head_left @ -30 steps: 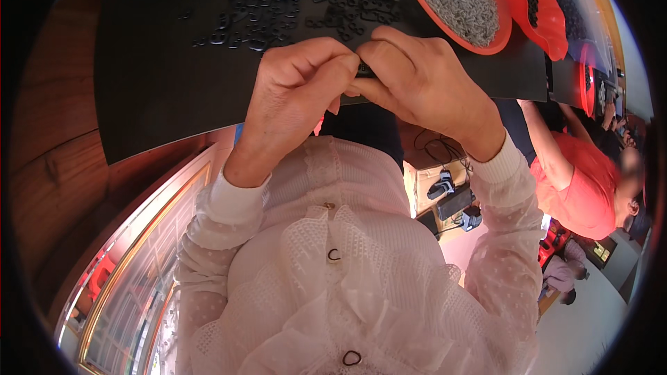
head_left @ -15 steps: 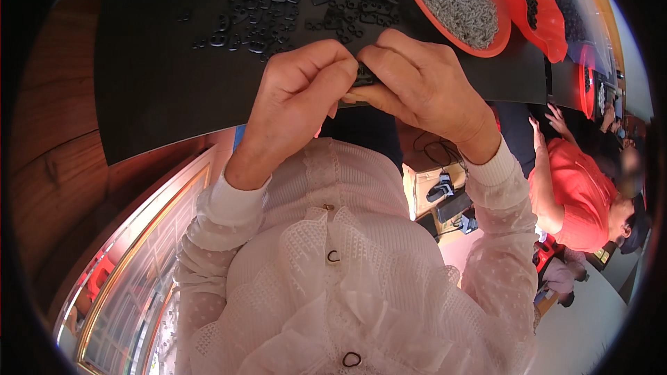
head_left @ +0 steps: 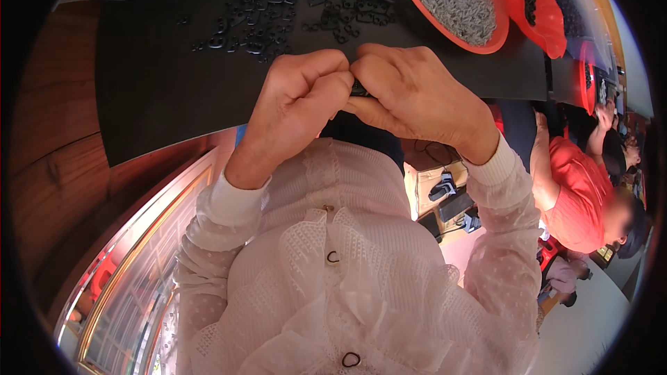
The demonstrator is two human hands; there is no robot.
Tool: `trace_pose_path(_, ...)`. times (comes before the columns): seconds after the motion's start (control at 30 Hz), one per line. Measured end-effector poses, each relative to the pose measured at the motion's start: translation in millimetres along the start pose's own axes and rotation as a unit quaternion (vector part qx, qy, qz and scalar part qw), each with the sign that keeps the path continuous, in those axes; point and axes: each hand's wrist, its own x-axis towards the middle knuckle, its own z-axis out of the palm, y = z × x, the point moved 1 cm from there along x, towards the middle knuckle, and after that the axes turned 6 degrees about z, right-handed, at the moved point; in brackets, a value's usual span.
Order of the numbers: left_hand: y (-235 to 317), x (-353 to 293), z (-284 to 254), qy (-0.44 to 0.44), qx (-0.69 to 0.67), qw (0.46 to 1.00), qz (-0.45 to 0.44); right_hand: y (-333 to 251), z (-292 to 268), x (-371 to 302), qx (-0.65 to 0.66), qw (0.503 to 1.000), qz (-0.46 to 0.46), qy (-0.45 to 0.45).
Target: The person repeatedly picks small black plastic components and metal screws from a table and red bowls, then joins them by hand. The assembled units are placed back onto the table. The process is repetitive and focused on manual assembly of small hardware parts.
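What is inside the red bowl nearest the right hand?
The red bowl holds a heap of small, thin grey pieces. The heap covers the bottom, so neither the bowl's floor nor anything buried there can be seen.

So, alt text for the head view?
A person's left hand and right hand meet at a small, mostly hidden black piece near a black table. Beyond lie scattered black parts and a red bowl of grey pieces.
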Motion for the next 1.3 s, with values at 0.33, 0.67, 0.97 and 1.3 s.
trace_pose_path(0.33, 6.4, 2.5, -2.7, -0.006, -0.064, 0.995, -0.074, -1.8, 2.6, 2.9, 0.022, 1.0, -0.004, 0.005)
trace_pose_path(0.67, 10.0, 3.2, -0.7, 0.049, -0.063, 0.991, -0.106, 4.2, 2.5, -1.5, 0.012, 0.998, -0.003, 0.059)
trace_pose_path(0.97, 10.9, 2.0, 0.2, 0.06, -0.069, 0.989, -0.117, 3.0, 9.1, -1.4, -0.029, 0.993, -0.017, 0.109)
trace_pose_path(1.3, 9.9, -1.3, -1.6, 0.048, -0.057, 0.993, -0.094, -10.3, 5.0, -2.9, 0.073, 0.994, 0.029, 0.069)
